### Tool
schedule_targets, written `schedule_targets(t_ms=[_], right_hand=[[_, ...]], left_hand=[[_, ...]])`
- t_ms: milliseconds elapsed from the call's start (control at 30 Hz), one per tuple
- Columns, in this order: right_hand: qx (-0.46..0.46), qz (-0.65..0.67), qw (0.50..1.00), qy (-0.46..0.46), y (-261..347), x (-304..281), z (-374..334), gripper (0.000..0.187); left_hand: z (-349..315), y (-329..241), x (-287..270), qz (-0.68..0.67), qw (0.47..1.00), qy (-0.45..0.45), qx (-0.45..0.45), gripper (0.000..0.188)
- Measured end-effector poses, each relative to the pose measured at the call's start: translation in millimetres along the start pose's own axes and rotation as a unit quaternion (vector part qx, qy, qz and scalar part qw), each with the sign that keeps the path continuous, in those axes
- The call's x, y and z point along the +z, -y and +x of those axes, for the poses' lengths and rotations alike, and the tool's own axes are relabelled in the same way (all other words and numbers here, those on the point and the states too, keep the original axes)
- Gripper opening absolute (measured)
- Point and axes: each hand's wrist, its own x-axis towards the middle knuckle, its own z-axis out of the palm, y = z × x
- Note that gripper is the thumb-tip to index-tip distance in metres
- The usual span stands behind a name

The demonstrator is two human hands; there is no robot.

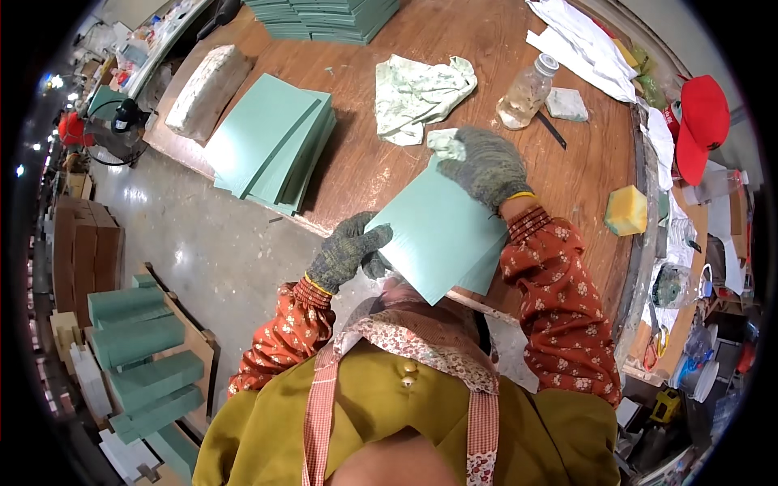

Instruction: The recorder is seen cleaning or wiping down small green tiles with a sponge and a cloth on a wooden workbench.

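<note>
A flat pale green board [438,223] lies tilted over the table's near edge, with a second green board [485,274] partly showing under its right side. My left hand [344,249], in a grey knit glove, grips the top board's left corner, thumb over its face. My right hand [489,168], gloved the same way, is closed on a small pale cloth [446,144] at the board's far corner. Beyond it lies a larger crumpled white-and-green cloth [421,95]. To the left rests a fanned stack of green boards [263,138].
A wooden table [356,154] carries a tall green stack [324,18], a wrapped white block [207,91], a clear bottle [527,93], a black strip [553,131] and a yellow sponge-like block [626,211]. A pallet of green pieces [158,364] stands on the floor at left; a red cap [702,130] hangs right.
</note>
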Motion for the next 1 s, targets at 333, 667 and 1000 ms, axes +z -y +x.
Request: schedule_targets(t_ms=[333,667,1000], right_hand=[[-0.047,-0.082,0.991,0.091,10,-14,33,0.06],[-0.099,-0.149,0.974,0.136,16,-11,50,0.059],[-0.109,-0.156,0.971,0.144,15,-16,49,0.051]], left_hand=[[0,2,2,-0.016,1.0,-0.01,-0.005,0.043],[3,6,0,-0.052,0.999,-0.011,0.014,0.048],[0,-1,3,-0.044,0.999,-0.005,0.009,0.043]])
